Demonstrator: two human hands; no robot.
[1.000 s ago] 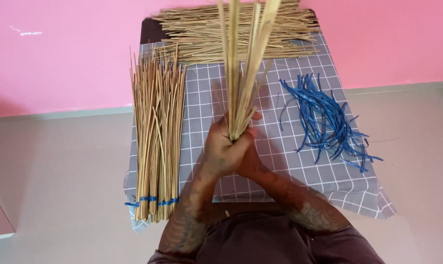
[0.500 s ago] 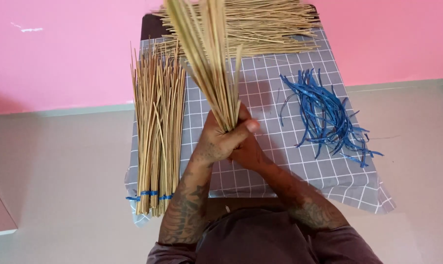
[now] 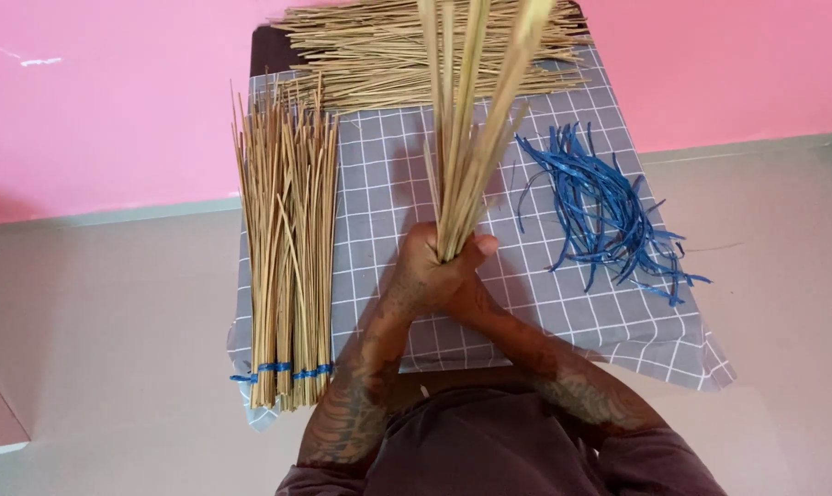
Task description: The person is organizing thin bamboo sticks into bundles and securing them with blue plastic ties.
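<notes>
A bunch of long tan sticks stands upright over the grey checked cloth, fanning out toward the top of the view. My left hand wraps around its lower end. My right hand is pressed against the same end from the right, mostly hidden behind the left, with the thumb showing at the base of the sticks. Both forearms come up from the bottom of the view.
Tied bundles of sticks with blue bands lie on the cloth's left side. A loose heap of sticks lies across the far end. Blue plastic strips lie at the right. A pink wall stands behind.
The held bunch has swung: it leaned right a second ago, left half a second ago, and now stands nearly upright with a slight lean right. Both hands stay clasped at its base.
</notes>
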